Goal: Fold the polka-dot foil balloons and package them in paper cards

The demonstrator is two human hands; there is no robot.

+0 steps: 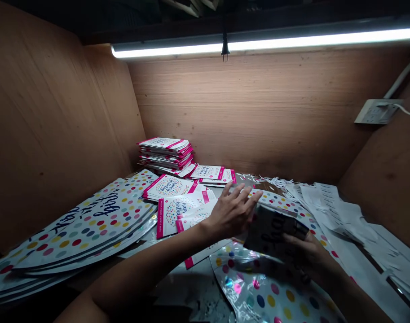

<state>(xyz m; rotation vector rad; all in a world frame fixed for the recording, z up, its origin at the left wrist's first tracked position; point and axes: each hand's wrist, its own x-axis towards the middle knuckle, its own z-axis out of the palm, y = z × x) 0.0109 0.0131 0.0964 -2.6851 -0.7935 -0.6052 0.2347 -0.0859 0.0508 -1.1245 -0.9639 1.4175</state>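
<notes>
Fingers [296,241] at folded foil [270,231] edges, packets [182,207] beside

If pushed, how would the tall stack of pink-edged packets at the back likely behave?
The stack would probably slide apart in layers, since its edges already sit unevenly. Rolling seems unlikely, as everything in it lies flat.

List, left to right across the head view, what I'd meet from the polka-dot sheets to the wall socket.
Fanned polka-dot sheets → tall stack of pink-edged packets → left hand → right hand → wall socket.
</notes>
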